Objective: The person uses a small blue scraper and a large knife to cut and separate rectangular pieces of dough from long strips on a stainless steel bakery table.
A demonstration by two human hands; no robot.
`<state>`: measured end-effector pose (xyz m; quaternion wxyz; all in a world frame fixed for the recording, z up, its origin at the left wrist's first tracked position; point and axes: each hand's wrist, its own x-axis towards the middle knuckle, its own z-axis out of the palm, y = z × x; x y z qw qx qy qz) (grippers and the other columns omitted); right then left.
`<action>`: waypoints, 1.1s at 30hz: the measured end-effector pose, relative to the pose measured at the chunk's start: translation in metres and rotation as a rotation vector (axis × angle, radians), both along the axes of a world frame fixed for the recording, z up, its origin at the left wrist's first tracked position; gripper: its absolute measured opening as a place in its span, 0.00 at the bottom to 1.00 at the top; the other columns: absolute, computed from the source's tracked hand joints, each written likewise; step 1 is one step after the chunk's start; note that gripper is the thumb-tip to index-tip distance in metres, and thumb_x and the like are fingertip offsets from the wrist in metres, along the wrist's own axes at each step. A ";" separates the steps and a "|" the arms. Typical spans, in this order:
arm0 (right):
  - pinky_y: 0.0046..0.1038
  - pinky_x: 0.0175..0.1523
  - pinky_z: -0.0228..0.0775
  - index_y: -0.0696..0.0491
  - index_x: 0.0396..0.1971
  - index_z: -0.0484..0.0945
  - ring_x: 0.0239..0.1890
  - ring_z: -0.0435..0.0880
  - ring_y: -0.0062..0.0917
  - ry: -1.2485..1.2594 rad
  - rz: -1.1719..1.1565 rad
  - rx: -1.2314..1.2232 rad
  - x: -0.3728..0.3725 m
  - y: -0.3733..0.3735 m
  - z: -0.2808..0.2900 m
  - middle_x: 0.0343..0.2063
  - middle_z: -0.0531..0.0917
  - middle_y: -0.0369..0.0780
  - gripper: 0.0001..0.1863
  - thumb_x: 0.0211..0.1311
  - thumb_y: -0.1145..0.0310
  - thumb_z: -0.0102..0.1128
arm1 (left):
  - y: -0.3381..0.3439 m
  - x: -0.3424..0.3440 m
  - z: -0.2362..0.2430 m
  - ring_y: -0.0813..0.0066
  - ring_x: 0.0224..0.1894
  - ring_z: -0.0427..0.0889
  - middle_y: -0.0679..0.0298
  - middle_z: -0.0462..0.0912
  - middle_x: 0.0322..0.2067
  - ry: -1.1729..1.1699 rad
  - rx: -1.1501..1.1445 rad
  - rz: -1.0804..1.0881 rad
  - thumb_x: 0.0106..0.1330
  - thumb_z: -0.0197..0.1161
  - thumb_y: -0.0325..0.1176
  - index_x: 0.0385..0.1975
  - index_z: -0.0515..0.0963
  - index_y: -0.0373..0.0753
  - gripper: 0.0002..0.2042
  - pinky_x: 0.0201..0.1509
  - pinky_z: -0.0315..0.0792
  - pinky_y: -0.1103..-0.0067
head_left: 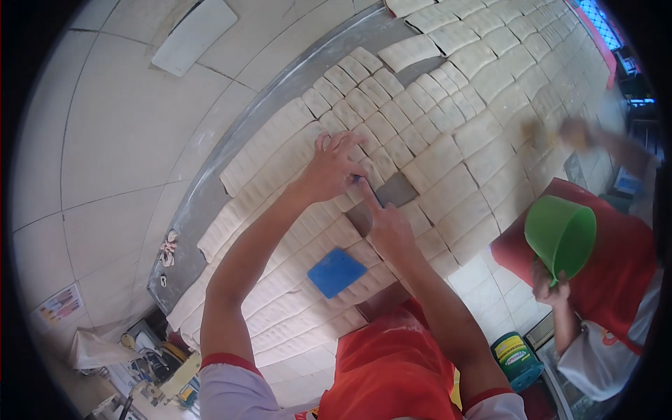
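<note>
My left hand [334,171] rests on small cut dough pieces [365,105], its fingers apart and its thumb close to the tip of a thin dark-blue tool [381,199]. My right hand [390,227] is closed round that tool, forefinger stretched along it; whether it is a knife I cannot make out. Beneath the hands, a bare grey patch of table [397,190] shows between the dough pieces. Nearer to me, a flat blue scraper [337,272] lies on long dough strips [280,280] scored crosswise.
Dough sheets [479,143] cover the table toward the far right. At the right, a co-worker in a red apron holds a green plastic jug [560,234]; their other hand [577,133] is blurred over the dough. A raised metal rim [273,101] runs along the table's left edge.
</note>
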<state>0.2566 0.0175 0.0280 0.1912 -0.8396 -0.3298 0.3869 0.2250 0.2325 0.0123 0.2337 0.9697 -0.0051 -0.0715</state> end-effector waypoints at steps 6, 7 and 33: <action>0.55 0.47 0.75 0.33 0.80 0.49 0.38 0.84 0.58 0.115 -0.051 0.048 -0.017 -0.032 0.022 0.32 0.81 0.60 0.47 0.62 0.79 0.48 | 0.009 -0.006 0.004 0.57 0.75 0.58 0.67 0.68 0.68 0.030 0.034 0.055 0.50 0.78 0.33 0.34 0.91 0.61 0.12 0.77 0.42 0.43; 0.55 0.47 0.75 0.33 0.80 0.49 0.38 0.84 0.58 0.112 -0.058 0.047 -0.016 -0.036 0.019 0.32 0.81 0.60 0.47 0.62 0.79 0.48 | 0.005 -0.003 0.005 0.57 0.75 0.58 0.67 0.68 0.68 0.027 0.033 0.048 0.50 0.78 0.33 0.34 0.91 0.61 0.12 0.77 0.42 0.43; 0.51 0.51 0.73 0.34 0.80 0.53 0.44 0.84 0.56 -0.082 -0.025 0.287 0.021 0.162 0.002 0.38 0.85 0.57 0.46 0.59 0.81 0.44 | 0.000 -0.113 -0.025 0.43 0.78 0.51 0.47 0.57 0.73 -0.108 0.128 0.837 0.60 0.74 0.47 0.71 0.67 0.42 0.39 0.76 0.42 0.40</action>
